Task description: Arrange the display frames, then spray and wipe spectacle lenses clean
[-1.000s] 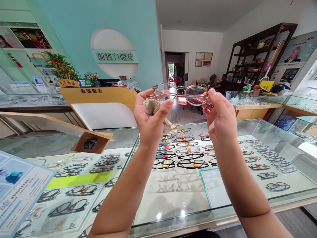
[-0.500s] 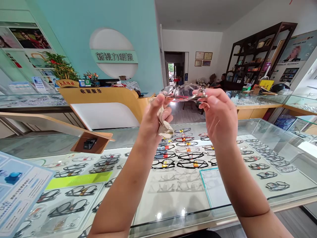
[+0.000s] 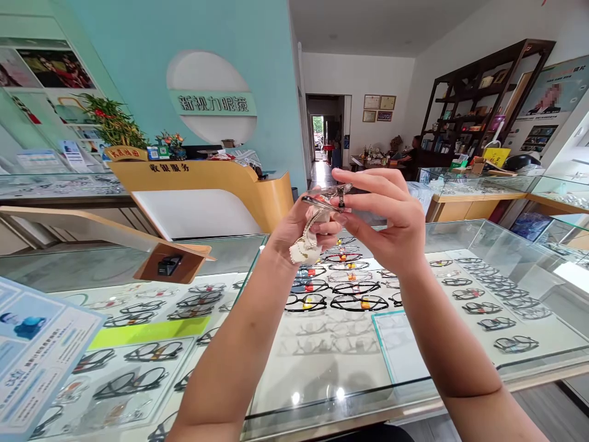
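Observation:
A pair of eyeglasses point(image 3: 322, 197) is up in front of me above the glass counter, turned nearly edge-on. My left hand point(image 3: 288, 230) is closed around a pale patterned cloth point(image 3: 305, 248) and the lens part of the eyeglasses; the cloth's end hangs out below the fingers. With thumb and fingers, my right hand point(image 3: 391, 215) grips the eyeglasses at the hinge side, its upper fingers stretched over them. The fingers hide much of the lenses and the temples.
Below lies the glass display case point(image 3: 276, 423) with rows of spectacle frames point(image 3: 359, 302) under its top. A wooden stand point(image 3: 170, 261) and a blue-white leaflet point(image 3: 41, 350) are at the left. Behind stands a yellow-white cashier desk point(image 3: 202, 209); a person point(image 3: 411, 150) sits far back.
The eyeglasses have turned from broadside to nearly edge-on and come lower. My right hand has moved left, close to my left hand, and its fingers have stretched out.

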Available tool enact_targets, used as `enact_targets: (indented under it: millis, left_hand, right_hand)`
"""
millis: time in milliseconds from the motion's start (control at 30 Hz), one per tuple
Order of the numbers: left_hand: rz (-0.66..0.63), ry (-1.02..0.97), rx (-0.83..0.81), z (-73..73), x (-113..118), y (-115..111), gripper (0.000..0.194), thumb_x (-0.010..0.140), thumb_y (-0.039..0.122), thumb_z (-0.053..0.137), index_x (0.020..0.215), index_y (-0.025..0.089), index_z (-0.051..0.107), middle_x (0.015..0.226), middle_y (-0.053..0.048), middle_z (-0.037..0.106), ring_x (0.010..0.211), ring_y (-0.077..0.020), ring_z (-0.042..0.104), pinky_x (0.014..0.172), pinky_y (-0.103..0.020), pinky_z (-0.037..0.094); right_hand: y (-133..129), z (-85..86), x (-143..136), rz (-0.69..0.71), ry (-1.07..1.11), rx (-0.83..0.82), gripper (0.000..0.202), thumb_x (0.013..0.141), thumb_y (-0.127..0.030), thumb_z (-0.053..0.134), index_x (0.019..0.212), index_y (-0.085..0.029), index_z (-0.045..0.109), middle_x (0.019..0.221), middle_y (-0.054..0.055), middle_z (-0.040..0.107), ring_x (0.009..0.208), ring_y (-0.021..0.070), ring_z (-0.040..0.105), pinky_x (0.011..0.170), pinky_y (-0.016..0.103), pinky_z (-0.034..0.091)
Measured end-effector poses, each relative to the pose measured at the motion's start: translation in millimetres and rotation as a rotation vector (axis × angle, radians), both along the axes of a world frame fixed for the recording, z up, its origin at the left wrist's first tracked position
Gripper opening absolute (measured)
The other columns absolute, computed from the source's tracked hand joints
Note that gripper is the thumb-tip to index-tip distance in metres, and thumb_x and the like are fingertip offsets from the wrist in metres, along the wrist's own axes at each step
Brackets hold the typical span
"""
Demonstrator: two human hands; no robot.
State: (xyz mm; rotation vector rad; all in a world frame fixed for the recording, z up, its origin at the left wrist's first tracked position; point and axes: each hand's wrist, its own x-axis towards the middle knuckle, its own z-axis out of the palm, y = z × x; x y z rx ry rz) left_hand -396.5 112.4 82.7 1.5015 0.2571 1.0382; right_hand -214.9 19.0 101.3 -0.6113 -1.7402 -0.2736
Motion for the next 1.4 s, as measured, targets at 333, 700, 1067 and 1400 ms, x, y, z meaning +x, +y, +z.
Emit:
enact_targets:
  millis: [333,700,1067,1400]
  left_hand:
    - [-0.207,0.006,-0.194,9.7,6.9,-9.4,0.063,0.06,0.075,0.103,0.081,0.024,0.073,0.074,-0.001,0.064,0.046,-0.0046,0.032,0.038,-0.025,0.024]
    - [0.32,0.002,0.044,2.5,-3.0,25.0,0.073,0.081,0.093,0.079,0.094,0.02,0.074,0.07,-0.005,0.071,0.049,-0.008,0.042,0.041,-0.027,0.024]
    - [0.444,-0.048,0.179,17.0,-0.6,-17.0,0.072,0.086,0.091,0.077,0.093,0.018,0.076,0.076,-0.007,0.071,0.054,-0.0119,0.049,0.045,-0.029,0.026]
    - [0.467,0.02,0.161,5.7,20.3,-18.9,0.062,0.085,0.088,0.079,0.085,0.025,0.077,0.072,-0.006,0.069,0.053,-0.0153,0.045,0.044,-0.037,0.019]
  right_hand:
    - [-1.4,-3.7,-0.9,-0.029,0.027,-0.143,0.015,0.105,-0.05,0.075,0.106,-0.041,0.087,0.131,-0.001,0.083,0.14,0.0339,0.07,0.12,0.065,0.056]
    - [-8.9,-4.2,35.2,-0.123,0.169,-0.149,0.011,0.098,-0.046,0.087,0.096,-0.035,0.088,0.116,0.0,0.086,0.119,0.0258,0.078,0.117,0.049,0.062]
    - [48.0,-123.6,172.1,-0.461,-0.071,-0.689,0.022,0.091,-0.044,0.083,0.082,-0.024,0.08,0.101,0.011,0.085,0.102,0.0303,0.075,0.098,0.046,0.055]
    - [55.4,-134.5,183.2,-0.439,-0.101,-0.888,0.02,0.09,-0.04,0.084,0.085,-0.022,0.077,0.103,0.01,0.084,0.101,0.0285,0.073,0.091,0.039,0.048]
